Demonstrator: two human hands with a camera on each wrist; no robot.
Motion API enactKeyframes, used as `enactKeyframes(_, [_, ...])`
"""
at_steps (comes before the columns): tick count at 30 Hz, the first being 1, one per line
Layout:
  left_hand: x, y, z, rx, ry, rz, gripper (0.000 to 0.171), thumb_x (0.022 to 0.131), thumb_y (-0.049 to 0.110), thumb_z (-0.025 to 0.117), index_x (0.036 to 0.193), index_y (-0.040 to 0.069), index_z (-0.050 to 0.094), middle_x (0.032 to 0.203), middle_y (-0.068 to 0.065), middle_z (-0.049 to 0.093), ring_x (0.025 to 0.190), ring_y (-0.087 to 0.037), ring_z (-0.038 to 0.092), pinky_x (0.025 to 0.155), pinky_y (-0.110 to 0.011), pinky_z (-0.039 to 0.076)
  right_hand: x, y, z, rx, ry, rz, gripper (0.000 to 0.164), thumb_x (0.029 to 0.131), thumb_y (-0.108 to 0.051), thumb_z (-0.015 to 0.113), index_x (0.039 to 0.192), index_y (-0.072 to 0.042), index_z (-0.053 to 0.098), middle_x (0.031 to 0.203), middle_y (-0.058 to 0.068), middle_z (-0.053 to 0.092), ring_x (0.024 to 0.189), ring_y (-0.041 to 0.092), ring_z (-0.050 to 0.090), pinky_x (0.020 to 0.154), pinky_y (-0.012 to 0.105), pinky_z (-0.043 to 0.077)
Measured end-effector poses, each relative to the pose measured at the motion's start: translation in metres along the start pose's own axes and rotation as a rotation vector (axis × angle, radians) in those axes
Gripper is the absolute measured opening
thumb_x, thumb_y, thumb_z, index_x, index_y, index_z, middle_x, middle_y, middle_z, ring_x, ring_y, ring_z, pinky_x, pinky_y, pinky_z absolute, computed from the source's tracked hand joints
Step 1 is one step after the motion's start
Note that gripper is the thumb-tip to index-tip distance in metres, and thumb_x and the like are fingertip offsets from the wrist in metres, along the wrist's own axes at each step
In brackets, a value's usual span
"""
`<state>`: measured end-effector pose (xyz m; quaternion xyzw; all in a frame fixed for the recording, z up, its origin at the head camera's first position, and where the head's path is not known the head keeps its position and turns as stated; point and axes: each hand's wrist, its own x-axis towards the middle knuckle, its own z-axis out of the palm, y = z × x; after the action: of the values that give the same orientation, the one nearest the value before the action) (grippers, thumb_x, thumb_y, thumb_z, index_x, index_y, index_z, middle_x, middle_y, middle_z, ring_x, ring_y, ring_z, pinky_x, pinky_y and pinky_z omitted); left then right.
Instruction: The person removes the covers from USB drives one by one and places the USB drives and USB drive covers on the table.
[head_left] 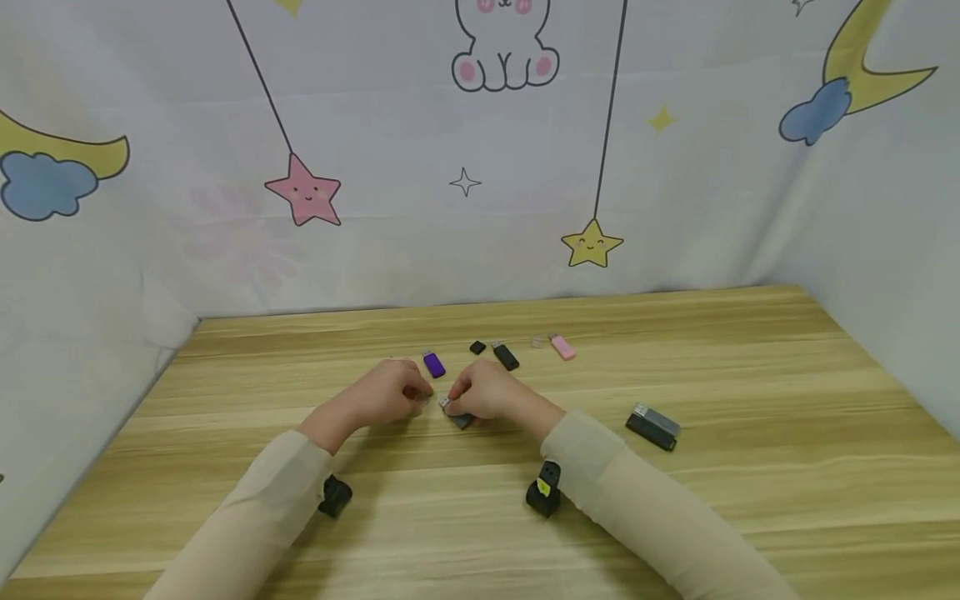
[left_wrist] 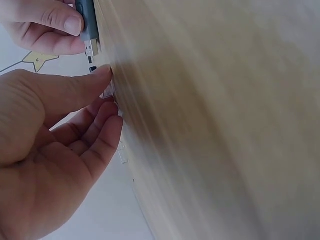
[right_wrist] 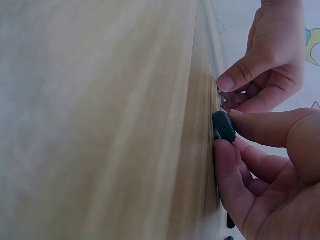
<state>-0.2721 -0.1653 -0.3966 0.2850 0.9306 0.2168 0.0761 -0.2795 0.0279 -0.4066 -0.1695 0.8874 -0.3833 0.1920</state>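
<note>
A dark grey USB stick (head_left: 461, 421) lies at the wooden table's surface with its metal plug facing the left hand. My right hand (head_left: 489, 390) pinches it between thumb and fingers; the right wrist view shows the stick's rounded rear end (right_wrist: 224, 126). Just to the left, my left hand (head_left: 388, 390) pinches a small clear cap (left_wrist: 108, 92) low over the table, partly hidden by the fingertips. A short gap separates cap and metal plug (left_wrist: 91, 48). Another clear piece (left_wrist: 123, 153) shows beyond the left fingers in the left wrist view.
Behind the hands lie a purple USB stick (head_left: 433, 364), a black cap (head_left: 477, 347), a black USB stick (head_left: 506, 356), a clear cap (head_left: 537, 342) and a pink USB stick (head_left: 562, 347). A grey-and-black USB piece (head_left: 653, 427) lies at right. A printed curtain (head_left: 420, 250) borders the table.
</note>
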Motion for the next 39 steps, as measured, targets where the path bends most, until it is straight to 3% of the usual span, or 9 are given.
enactKeyframes(11, [0.0005,-0.0005,-0.0011,-0.002,-0.004,0.004,0.022,0.081,-0.002,0.069,0.103,-0.006,0.072,0.086,-0.007,0.063,0.075,-0.014,0.053,0.069,-0.028,0.048,-0.0020,-0.0010,-0.0017,0.002,0.001,0.012,0.011,0.085,-0.012,0.073,0.090,-0.003,0.072,0.080,0.002,0.064,0.061,0.011,0.059,0.053,0.023,0.052])
enactKeyframes(28, [0.0001,-0.0009,-0.0014,-0.008,-0.020,-0.011,0.024,0.082,0.000,0.069,0.105,-0.006,0.072,0.085,-0.006,0.062,0.074,-0.014,0.050,0.068,-0.027,0.045,-0.0014,-0.0011,-0.0003,0.011,0.005,0.018,0.009,0.085,-0.011,0.073,0.089,-0.003,0.071,0.081,0.003,0.063,0.062,0.011,0.059,0.054,0.022,0.053])
enactKeyframes(39, [0.0003,0.0019,-0.0031,-0.014,0.001,-0.027,0.029,0.080,-0.001,0.068,0.108,-0.007,0.070,0.091,-0.010,0.064,0.077,-0.017,0.053,0.072,-0.031,0.048,-0.0056,0.0038,-0.0058,0.039,-0.007,-0.001,0.020,0.088,-0.016,0.071,0.101,-0.001,0.070,0.087,0.005,0.065,0.063,0.012,0.060,0.058,0.025,0.054])
